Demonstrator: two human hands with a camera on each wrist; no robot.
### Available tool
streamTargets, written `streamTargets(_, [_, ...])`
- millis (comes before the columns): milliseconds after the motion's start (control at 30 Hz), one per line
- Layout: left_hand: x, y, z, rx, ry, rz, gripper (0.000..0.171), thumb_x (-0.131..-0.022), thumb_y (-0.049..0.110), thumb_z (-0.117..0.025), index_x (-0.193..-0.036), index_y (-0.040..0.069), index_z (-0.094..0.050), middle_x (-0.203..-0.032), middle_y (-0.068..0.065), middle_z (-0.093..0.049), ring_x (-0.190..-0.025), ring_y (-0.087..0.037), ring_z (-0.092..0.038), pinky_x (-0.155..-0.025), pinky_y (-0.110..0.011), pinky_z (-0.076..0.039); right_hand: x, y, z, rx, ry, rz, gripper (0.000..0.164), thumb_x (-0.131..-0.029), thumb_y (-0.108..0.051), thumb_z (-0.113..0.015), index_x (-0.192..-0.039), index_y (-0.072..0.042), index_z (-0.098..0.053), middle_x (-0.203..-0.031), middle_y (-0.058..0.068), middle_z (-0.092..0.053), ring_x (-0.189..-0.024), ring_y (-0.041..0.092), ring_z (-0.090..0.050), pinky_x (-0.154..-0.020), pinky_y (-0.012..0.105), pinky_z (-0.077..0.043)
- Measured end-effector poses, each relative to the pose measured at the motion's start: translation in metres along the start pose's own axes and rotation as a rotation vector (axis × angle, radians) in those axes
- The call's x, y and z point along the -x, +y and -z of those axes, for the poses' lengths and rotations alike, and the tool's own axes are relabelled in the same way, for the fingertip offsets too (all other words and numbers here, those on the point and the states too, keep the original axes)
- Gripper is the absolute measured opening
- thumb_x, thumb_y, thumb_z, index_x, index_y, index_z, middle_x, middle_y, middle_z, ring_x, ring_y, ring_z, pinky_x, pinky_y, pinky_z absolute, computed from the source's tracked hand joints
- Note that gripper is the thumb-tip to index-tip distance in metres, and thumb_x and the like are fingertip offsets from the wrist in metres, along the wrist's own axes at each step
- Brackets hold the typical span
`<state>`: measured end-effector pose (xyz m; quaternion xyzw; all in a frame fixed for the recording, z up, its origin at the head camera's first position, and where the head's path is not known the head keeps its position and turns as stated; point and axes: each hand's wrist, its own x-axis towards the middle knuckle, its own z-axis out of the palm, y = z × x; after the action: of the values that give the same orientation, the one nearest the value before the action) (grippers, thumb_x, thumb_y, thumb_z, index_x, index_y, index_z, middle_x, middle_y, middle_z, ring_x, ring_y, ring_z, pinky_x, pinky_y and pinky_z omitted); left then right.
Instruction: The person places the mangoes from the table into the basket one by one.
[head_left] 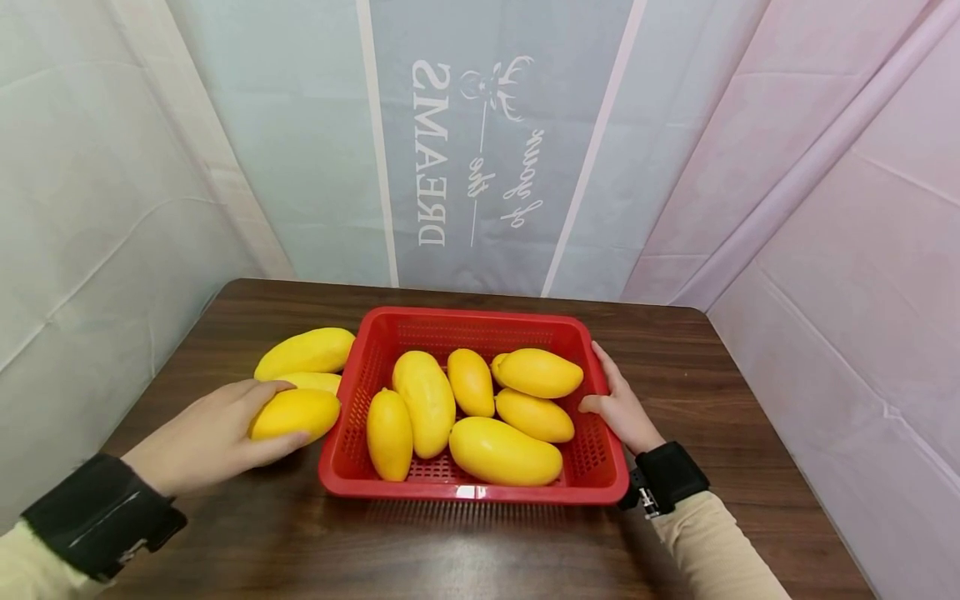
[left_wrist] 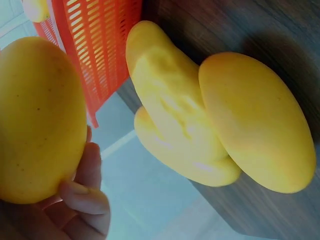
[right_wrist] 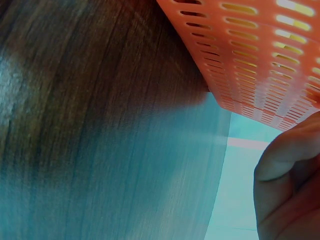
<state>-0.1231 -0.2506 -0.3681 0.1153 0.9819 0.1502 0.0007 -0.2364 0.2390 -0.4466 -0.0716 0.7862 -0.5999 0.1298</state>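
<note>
My left hand [head_left: 213,429] holds a yellow mango [head_left: 297,415] just outside the left wall of a red plastic basket [head_left: 468,493]. Thumb and fingers wrap the fruit, seen large in the left wrist view. Beyond that hand, more mangoes [left_wrist: 257,122] lie together on the table, partly covered by the held one in the head view. At the basket's right side my right hand [head_left: 624,410] grips the rim, thumb over the edge and fingers along the outer wall. Several mangoes [head_left: 506,451] lie inside the basket, spread over its slotted floor.
The dark wood table [head_left: 465,550] carries the basket near its middle. Behind it hangs a grey-blue cloth [head_left: 495,258] with mirrored lettering. Pale cloth walls [head_left: 847,275] close in the left and right sides.
</note>
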Motion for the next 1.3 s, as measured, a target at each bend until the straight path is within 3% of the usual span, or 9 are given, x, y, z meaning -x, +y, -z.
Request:
streamTargets(267, [-0.010, 0.015, -0.003, 0.030, 0.038, -0.041, 0.072, -0.081, 0.071, -0.063, -0.126, 0.015, -0.064, -0.107, -0.005, -0.066, -0.088, -0.018, -0.057, -0.077, -0.041, -0.053, 0.000, 0.003, 0.001, 0.000, -0.001, 0.002, 0.092, -0.089, 0.002, -0.052, -0.160, -0.029, -0.003, -0.159, 0.020, -0.024, -0.132, 0.049, -0.045, -0.092, 0.053, -0.053])
streamTargets(500, [-0.019, 0.027, -0.008, 0.055, 0.073, -0.092, 0.079, -0.073, 0.075, -0.067, -0.125, 0.016, -0.065, -0.114, -0.006, -0.066, -0.095, -0.020, -0.059, -0.081, -0.043, -0.054, 0.001, 0.003, 0.001, 0.001, -0.004, 0.002, 0.091, -0.089, 0.001, -0.051, -0.160, -0.029, -0.002, -0.159, 0.021, -0.024, -0.132, 0.050, -0.045, -0.092, 0.054, -0.053])
streamTargets(933, [-0.026, 0.034, -0.014, 0.061, 0.094, -0.190, 0.081, -0.069, 0.080, -0.064, -0.124, 0.020, -0.065, -0.114, 0.001, -0.067, -0.096, -0.015, -0.059, -0.084, -0.041, -0.056, -0.001, 0.002, 0.000, 0.001, -0.002, 0.008, 0.092, -0.089, 0.001, -0.052, -0.160, -0.029, -0.002, -0.158, 0.021, -0.025, -0.131, 0.049, -0.047, -0.091, 0.053, -0.054])
streamTargets(1300, [-0.033, 0.042, -0.020, 0.010, 0.135, -0.289, 0.072, -0.072, 0.060, -0.079, -0.127, 0.016, -0.063, -0.118, -0.001, -0.067, -0.104, -0.021, -0.061, -0.091, -0.047, -0.054, -0.001, 0.003, 0.000, 0.004, 0.000, 0.016, 0.092, -0.089, 0.001, -0.052, -0.160, -0.028, -0.002, -0.158, 0.021, -0.025, -0.131, 0.050, -0.046, -0.091, 0.054, -0.053])
